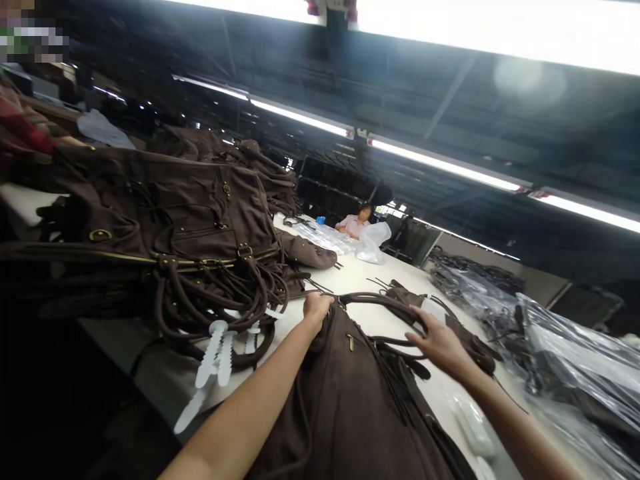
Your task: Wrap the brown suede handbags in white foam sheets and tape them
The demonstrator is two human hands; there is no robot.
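A dark brown bag (345,400) with a brass zip pull lies close in front of me on the white table. My left hand (318,311) is closed on the bag's top edge. To the right, my right hand (436,340) has its thumb and fingers apart beside the bag's rope-like handles (385,299); it may touch one, but grips nothing that I can see. Thin dark cords hang over the bag's right side.
Brown bags (200,207) are piled at the left, with looped handles and white ties (215,353) hanging. More bags in clear plastic (575,360) lie at the right. A person (356,223) sits across the white table (357,270), near a clear plastic bag (373,241).
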